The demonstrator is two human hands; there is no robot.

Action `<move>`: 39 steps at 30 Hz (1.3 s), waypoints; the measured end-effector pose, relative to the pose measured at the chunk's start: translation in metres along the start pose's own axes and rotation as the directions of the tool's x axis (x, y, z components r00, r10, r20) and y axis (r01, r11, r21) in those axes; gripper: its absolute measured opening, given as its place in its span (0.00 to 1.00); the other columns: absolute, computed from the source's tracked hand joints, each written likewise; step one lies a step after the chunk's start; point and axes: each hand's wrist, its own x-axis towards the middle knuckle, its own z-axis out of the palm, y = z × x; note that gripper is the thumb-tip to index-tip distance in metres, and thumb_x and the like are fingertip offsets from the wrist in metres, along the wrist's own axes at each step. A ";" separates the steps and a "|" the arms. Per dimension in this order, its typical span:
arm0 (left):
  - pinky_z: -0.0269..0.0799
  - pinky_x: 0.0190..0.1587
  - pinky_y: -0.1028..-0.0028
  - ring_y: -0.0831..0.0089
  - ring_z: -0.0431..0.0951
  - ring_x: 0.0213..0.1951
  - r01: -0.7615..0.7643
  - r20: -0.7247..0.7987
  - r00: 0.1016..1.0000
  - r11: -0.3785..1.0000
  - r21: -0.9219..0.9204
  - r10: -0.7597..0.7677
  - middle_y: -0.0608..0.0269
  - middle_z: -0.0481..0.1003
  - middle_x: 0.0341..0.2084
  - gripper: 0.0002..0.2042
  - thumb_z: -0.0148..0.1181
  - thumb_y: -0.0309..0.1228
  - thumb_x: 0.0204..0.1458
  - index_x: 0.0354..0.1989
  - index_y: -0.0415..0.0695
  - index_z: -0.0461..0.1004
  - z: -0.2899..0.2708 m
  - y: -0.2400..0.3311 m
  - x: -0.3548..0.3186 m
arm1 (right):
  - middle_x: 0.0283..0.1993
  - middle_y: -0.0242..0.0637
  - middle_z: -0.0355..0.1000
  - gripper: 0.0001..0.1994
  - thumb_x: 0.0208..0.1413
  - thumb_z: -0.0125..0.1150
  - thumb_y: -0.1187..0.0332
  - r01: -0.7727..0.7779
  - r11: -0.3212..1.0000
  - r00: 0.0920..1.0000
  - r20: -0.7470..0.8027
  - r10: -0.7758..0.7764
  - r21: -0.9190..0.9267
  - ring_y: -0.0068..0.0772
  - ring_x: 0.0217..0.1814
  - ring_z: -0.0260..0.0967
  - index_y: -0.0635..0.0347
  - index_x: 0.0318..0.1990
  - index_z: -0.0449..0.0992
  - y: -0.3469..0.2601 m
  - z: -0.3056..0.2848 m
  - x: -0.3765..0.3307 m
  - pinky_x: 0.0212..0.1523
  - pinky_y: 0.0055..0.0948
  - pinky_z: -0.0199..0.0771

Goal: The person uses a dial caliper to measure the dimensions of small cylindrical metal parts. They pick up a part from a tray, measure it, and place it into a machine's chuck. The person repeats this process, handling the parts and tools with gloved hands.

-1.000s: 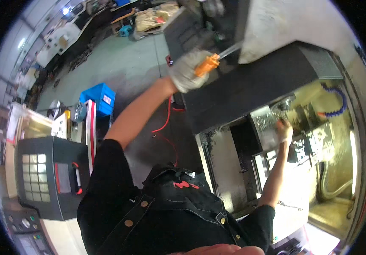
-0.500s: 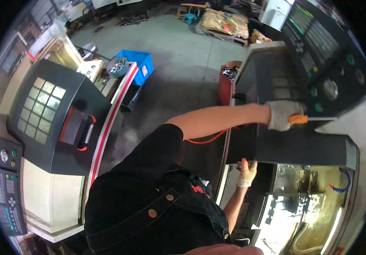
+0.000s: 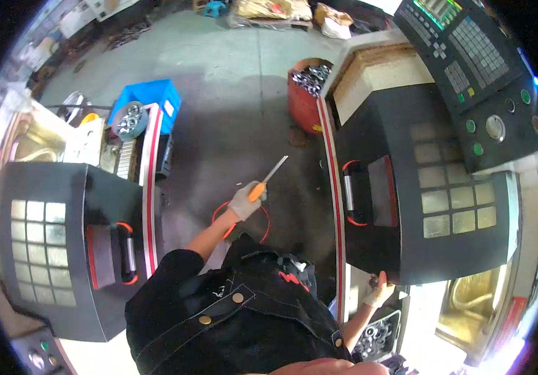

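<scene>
My left hand (image 3: 241,204), in a pale work glove, is wrapped round the orange handle of a tool (image 3: 273,172) with a long, thin metal shaft. Its tip points up and away over the aisle floor. Below the near edge of the right-hand machine's dark sliding door (image 3: 369,256), my right hand (image 3: 380,294) is closed with the thumb raised. Its glove leaves the fingertips bare. A small dark metal part (image 3: 373,282) shows at its fingers, partly hidden. A tray of metal rings (image 3: 378,337) lies under my right forearm.
A second machine (image 3: 44,250) with a windowed door stands to my left. Far left are a blue crate (image 3: 167,106) and a bowl of metal parts (image 3: 131,119). A red drum of metal pieces (image 3: 306,103) stands ahead right. A control panel (image 3: 478,75) juts out upper right. A red hose (image 3: 268,219) loops below my left hand.
My left hand has moved left from the right machine's door to over the aisle, still holding the tool. That door has slid nearer, covering more of the opening. The view has shifted right.
</scene>
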 end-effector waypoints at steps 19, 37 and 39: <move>0.68 0.38 0.63 0.52 0.73 0.36 0.199 -0.141 0.978 0.885 0.421 -0.153 0.48 0.73 0.30 0.18 0.53 0.28 0.37 0.41 0.43 0.67 -0.083 0.010 -0.078 | 0.62 0.38 0.54 0.26 0.47 0.53 0.61 -0.748 0.621 0.485 0.832 0.268 0.236 0.38 0.65 0.48 0.58 0.55 0.60 0.059 0.254 -0.037 0.64 0.38 0.44; 0.67 0.42 0.63 0.52 0.72 0.40 0.619 -0.667 0.634 0.773 0.135 -0.391 0.49 0.73 0.34 0.19 0.52 0.28 0.39 0.44 0.45 0.68 -0.167 0.003 -0.122 | 0.37 0.41 0.71 0.26 0.53 0.46 0.43 -0.553 0.456 -0.639 0.706 0.305 -0.697 0.24 0.22 0.67 0.58 0.46 0.67 0.091 0.659 -0.162 0.20 0.21 0.67; 0.67 0.42 0.62 0.52 0.72 0.40 0.643 -0.719 0.573 0.760 0.098 -0.393 0.49 0.72 0.34 0.18 0.51 0.28 0.39 0.43 0.44 0.68 -0.178 0.008 -0.117 | 0.40 0.41 0.70 0.23 0.54 0.48 0.47 -0.574 0.426 -0.632 0.709 0.313 -0.700 0.28 0.26 0.68 0.58 0.46 0.67 0.084 0.684 -0.184 0.24 0.22 0.69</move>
